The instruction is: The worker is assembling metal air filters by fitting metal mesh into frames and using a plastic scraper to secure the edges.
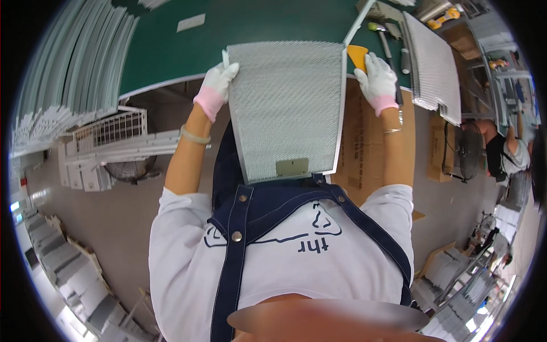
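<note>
A silvery, finely ribbed mesh panel point(288, 108) stands in front of me, its far end over the green table and its near end against my apron. Pale frame strips run along its edges, and a small dull plate point(292, 167) shows near its lower end. My left hand point(219, 82), in a white glove with a pink cuff, is closed on the panel's left edge near the far corner. Right of the panel, my similarly gloved right hand point(376, 80) is closed on a yellow flat scraper point(357, 57). A pale strip point(359, 24) angles away from the panel's far right corner.
Long pale strips point(74, 62) are piled on the left of the green table point(256, 20). A hammer point(384, 41) and more mesh panels point(433, 65) lie at right. Cardboard point(364, 148) stands below, a floor fan point(468, 151) and another person point(510, 151) farther right.
</note>
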